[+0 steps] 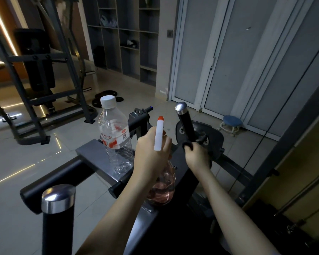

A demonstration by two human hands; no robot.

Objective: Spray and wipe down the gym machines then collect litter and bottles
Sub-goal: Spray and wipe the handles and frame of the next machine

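Left grip (pixel 151 155) tight around the spray bottle (pixel 157 135), white-headed, red-tipped, clear pinkish body; right grip (pixel 197 155) around a dark cloth (pixel 188 145).

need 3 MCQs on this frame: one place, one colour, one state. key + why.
1. Where does the water bottle stand?
A. floor
B. the machine's grey plate
C. shelf unit

2. What colour is the spray bottle's nozzle tip?
A. blue
B. red-orange
C. green

3. What is the right hand doing?
A. hanging idle
B. holding the water bottle
C. gripping a dark cloth at the black handle's base

Key:
1 B, its base sits on the plate.
2 B, the tip above the white sprayer head is red-orange.
3 C, the fingers curl round the cloth beside the handle.
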